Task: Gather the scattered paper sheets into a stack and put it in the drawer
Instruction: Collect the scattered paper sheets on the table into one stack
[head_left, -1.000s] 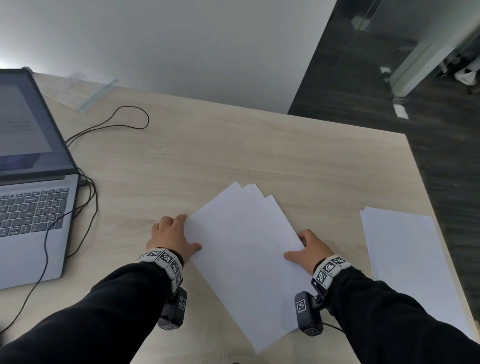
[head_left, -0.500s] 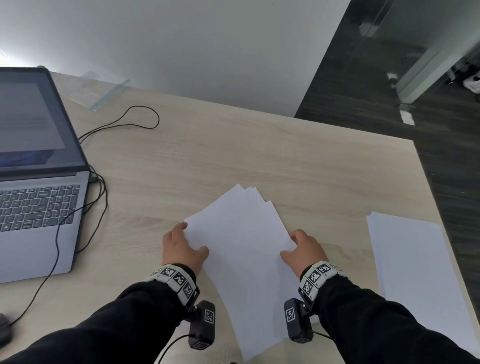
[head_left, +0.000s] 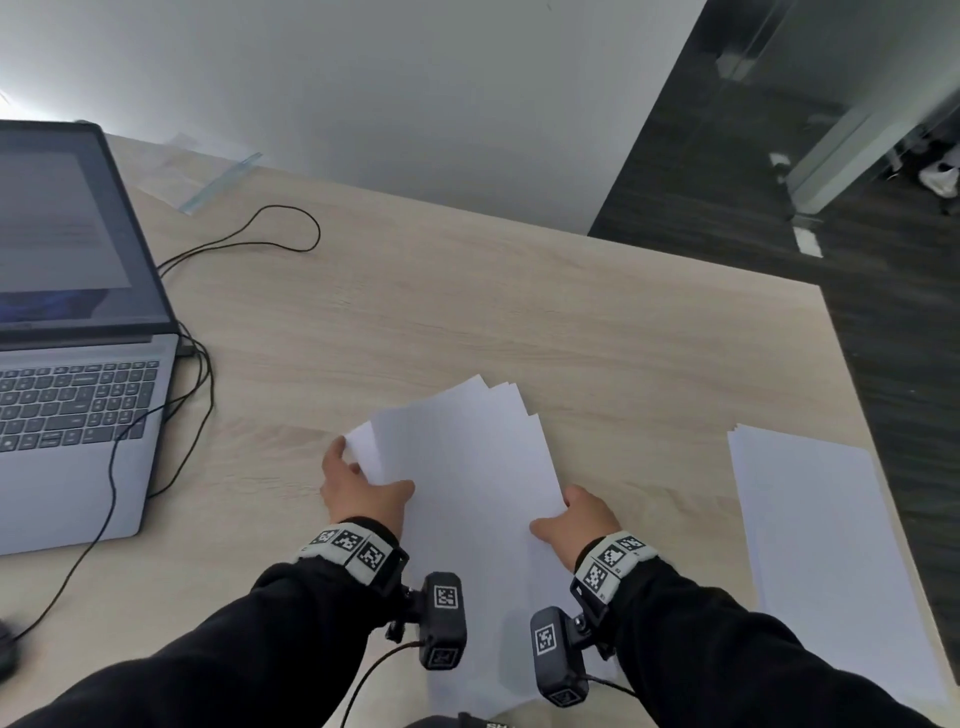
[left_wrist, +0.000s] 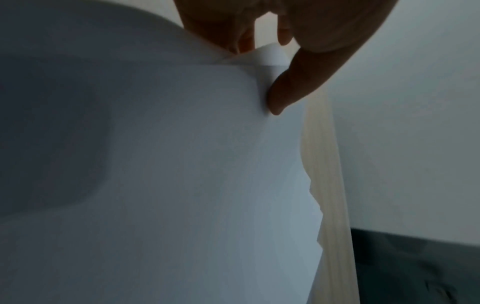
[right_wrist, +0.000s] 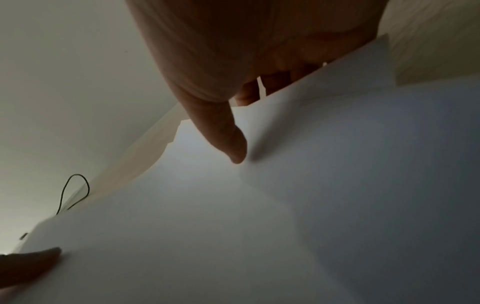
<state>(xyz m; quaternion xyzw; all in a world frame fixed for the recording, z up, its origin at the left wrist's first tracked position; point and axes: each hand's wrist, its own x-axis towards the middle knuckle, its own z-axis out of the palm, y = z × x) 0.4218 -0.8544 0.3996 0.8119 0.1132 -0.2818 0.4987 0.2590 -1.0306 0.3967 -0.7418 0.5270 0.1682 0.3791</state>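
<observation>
Several loose sheets (head_left: 462, 499), fanned at the far corners, lie mid-desk (head_left: 519, 312) between my hands. Light, floppy, slick. My left hand (head_left: 358, 488) and right hand (head_left: 576, 517) each pinch a long edge, thumb on top; fingers probably beneath. Second pile (head_left: 821, 545) sits well right.

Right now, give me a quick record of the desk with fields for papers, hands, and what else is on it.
held sheets: loose white stack, edges fanned, not squared
left hand: grips the stack's left edge, thumb on top
right hand: grips the right edge, thumb on top
second pile: lies at the desk's right edge, untouched
laptop: open, far left
cable: looped behind it
drawer: not visible
</observation>
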